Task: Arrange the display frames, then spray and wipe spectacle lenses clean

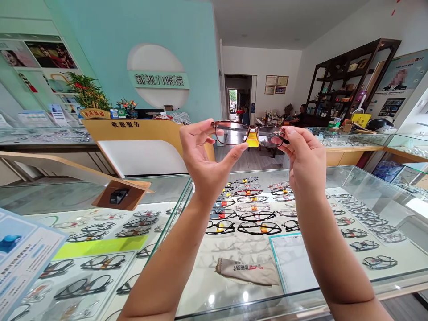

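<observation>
While both hands [205, 167] [308, 156] hold eyeglasses [252, 129] in their fingers [236, 154], glass showcases [240, 244] line the room [247, 60].

Ref = glass desk [200, 296]. Inside it: rows of frames [259, 228]. On its near side: cloth [247, 271], plus panel [294, 263] mid-front, can't tell if on or under the glass. Above it: glasses [253, 129] between left hand [207, 162] and right hand [306, 156]. Left: stand [139, 191]. Behind: cashier desk [150, 158] left, doorway [239, 81] centre, shelf unit [341, 96] right.
</observation>
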Available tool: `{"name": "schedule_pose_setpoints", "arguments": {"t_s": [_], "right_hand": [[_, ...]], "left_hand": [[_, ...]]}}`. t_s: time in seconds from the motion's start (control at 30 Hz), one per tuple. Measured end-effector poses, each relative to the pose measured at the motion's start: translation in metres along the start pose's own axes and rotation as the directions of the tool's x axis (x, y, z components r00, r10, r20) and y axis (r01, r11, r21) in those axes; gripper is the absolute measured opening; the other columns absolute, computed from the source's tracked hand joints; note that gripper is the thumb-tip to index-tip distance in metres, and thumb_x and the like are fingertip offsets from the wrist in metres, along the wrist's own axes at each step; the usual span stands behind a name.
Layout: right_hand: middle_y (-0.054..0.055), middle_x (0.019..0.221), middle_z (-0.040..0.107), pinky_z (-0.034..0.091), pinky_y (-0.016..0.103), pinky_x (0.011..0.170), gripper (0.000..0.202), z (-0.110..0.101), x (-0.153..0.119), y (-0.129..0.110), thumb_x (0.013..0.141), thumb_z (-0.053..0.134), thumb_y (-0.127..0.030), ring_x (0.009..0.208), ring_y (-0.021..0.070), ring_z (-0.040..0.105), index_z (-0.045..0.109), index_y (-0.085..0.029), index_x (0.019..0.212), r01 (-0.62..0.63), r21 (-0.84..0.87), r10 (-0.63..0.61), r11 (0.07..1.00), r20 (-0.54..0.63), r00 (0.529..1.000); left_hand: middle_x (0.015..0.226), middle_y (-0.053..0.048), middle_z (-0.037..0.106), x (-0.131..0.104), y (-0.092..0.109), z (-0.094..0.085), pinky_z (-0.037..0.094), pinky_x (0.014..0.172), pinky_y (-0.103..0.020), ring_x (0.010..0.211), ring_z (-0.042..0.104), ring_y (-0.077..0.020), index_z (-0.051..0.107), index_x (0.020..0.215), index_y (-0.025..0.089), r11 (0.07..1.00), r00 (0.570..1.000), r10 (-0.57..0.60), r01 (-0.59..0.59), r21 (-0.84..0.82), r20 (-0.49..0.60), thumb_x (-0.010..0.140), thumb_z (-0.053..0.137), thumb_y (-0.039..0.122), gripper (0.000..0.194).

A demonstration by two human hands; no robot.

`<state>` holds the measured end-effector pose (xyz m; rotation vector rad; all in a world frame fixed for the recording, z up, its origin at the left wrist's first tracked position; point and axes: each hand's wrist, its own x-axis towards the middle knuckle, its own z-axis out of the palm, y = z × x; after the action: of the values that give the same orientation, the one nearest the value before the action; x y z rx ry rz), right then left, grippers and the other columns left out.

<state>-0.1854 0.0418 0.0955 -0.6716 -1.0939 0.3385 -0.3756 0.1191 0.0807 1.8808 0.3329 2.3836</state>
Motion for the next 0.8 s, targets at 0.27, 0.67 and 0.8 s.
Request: {"name": "schedule_pose_setpoints", "arguments": {"t_s": [0.27, 0.67, 0.8], "right_hand": [[0.001, 0.106, 0.086, 0.070, 0.038, 0.092, 0.037, 0.000, 0.003, 0.001, 0.090, 0.087, -0.063, 0.102, 0.0227, 0.085, 0.082, -0.030, 0.104, -0.090, 0.099, 0.085, 0.991, 0.052, 0.995], [0.003, 0.099, 0.087, 0.070, 0.035, 0.085, 0.040, 0.001, 0.005, 0.003, 0.086, 0.091, -0.061, 0.098, 0.0228, 0.086, 0.079, -0.026, 0.100, -0.175, 0.171, 0.165, 0.970, 0.072, 0.984], [0.004, 0.098, 0.088, 0.071, 0.035, 0.085, 0.042, 0.002, 0.005, 0.002, 0.087, 0.090, -0.064, 0.097, 0.0231, 0.087, 0.077, -0.025, 0.099, -0.209, 0.178, 0.199, 0.962, 0.068, 0.978]], "left_hand": [[0.131, -0.008, 0.072, 0.001, 0.004, 0.001, 0.059, 0.104, -0.056, 0.125, 0.075, -0.0356, 0.057, 0.135, 0.036, 0.999, 0.999, -0.029, 0.029, -0.031, 0.014, 0.073, 0.101, 0.071, 0.084], [0.128, -0.007, 0.075, -0.002, 0.015, 0.005, 0.060, 0.097, -0.048, 0.124, 0.076, -0.0315, 0.059, 0.128, 0.032, 0.994, 0.995, -0.100, 0.100, -0.047, -0.001, 0.078, 0.102, 0.064, 0.073], [0.126, -0.007, 0.077, -0.002, 0.015, 0.003, 0.059, 0.097, -0.048, 0.117, 0.077, -0.0289, 0.060, 0.128, 0.033, 0.987, 0.990, -0.143, 0.144, -0.070, 0.017, 0.077, 0.104, 0.057, 0.071]]}}
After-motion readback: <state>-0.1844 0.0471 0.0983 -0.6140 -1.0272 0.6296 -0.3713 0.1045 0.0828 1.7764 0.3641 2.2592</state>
